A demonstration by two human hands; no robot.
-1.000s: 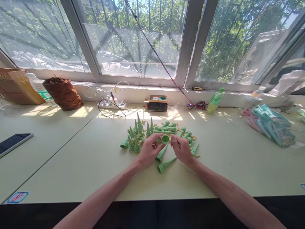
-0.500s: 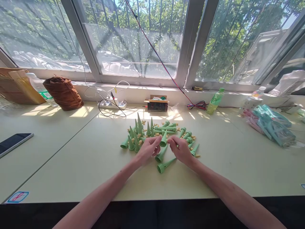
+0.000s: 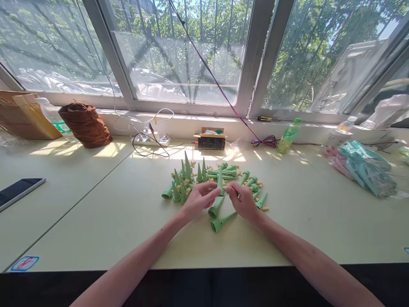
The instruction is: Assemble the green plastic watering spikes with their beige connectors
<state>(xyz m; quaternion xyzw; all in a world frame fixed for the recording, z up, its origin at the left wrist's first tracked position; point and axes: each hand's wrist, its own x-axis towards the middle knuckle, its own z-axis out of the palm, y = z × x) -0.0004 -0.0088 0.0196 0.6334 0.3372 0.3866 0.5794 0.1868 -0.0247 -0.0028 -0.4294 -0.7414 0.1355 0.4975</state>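
Note:
Between thumb and fingers my left hand (image 3: 202, 197) grips a green plastic watering spike (image 3: 220, 182), its point upward. My right hand (image 3: 242, 198) is closed in a pinch at the spike's right side; a small tan bit shows at its fingertips, too small to make out. Under the hands lie two loose green spikes, one pointing away (image 3: 216, 208) and one slanted in front (image 3: 220, 224). To the left several spikes stand upright (image 3: 176, 194), with small yellow valve pieces among them. More spikes with yellow valves (image 3: 259, 202) lie to the right.
Along the window side stand a brown cloth bag (image 3: 85, 124), a power strip (image 3: 150, 138), a small black box (image 3: 211, 142) and a green bottle (image 3: 289, 135). A tablet (image 3: 19, 192) lies at far left. Plastic packets (image 3: 367, 166) are piled at right.
The spike in my left hand has turned more upright, and its open base no longer faces me. My left fingers have shifted their hold. My right hand has barely moved.

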